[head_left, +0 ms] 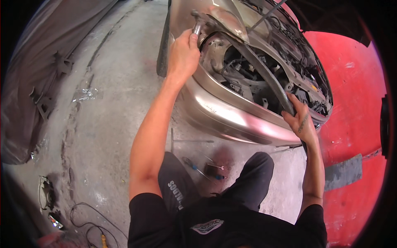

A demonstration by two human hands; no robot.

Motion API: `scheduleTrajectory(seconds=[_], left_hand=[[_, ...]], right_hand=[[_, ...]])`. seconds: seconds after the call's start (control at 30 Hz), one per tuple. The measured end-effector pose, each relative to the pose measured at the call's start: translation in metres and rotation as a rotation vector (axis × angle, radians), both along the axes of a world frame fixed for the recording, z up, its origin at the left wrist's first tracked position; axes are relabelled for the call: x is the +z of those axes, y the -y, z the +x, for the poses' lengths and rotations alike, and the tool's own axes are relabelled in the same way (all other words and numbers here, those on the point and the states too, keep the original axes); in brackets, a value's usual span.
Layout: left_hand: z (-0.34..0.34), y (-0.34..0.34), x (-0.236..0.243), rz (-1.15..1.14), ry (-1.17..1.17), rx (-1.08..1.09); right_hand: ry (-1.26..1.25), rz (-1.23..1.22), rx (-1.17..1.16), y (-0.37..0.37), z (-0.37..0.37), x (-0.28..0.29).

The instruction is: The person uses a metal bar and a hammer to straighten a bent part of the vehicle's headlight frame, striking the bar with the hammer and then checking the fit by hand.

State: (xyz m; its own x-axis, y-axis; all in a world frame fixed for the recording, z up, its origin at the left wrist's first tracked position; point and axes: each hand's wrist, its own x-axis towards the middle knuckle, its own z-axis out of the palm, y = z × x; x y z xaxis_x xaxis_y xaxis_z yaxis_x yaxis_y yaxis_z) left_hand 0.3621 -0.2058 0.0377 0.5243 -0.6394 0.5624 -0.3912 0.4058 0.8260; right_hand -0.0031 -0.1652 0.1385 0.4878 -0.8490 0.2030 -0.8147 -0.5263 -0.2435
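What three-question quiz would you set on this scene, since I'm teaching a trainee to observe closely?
1. Multiple choice: what does the left hand hold?
A) A hammer
B) A spray gun
C) A cloth

2. True or false: the right hand holds nothing.

3. Fill in the blank: a blue-handled tool lies on the ____.

Key:
1. A.
2. False; it grips a long dark bar.
3. Floor.
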Motion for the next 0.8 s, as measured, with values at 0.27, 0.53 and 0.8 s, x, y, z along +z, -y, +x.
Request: scheduleTrajectory(seconds=[0.27, 0.53, 0.8], left_hand=[[-0.012, 0.003, -0.008, 0.140, 0.082, 0.180], [0.006, -0.023, 0.008, -0.240, -0.227, 0.287], [0.010, -0.008, 0.004, 0.030, 0.064, 0.071]], right_hand=[[-0.008, 0.067, -0.009, 0.003, 0.009, 0.004], [0.054, -0.046, 0.050, 0.005, -0.001, -0.001], [-0.019, 0.044, 0.031, 0.004, 0.014, -0.010]])
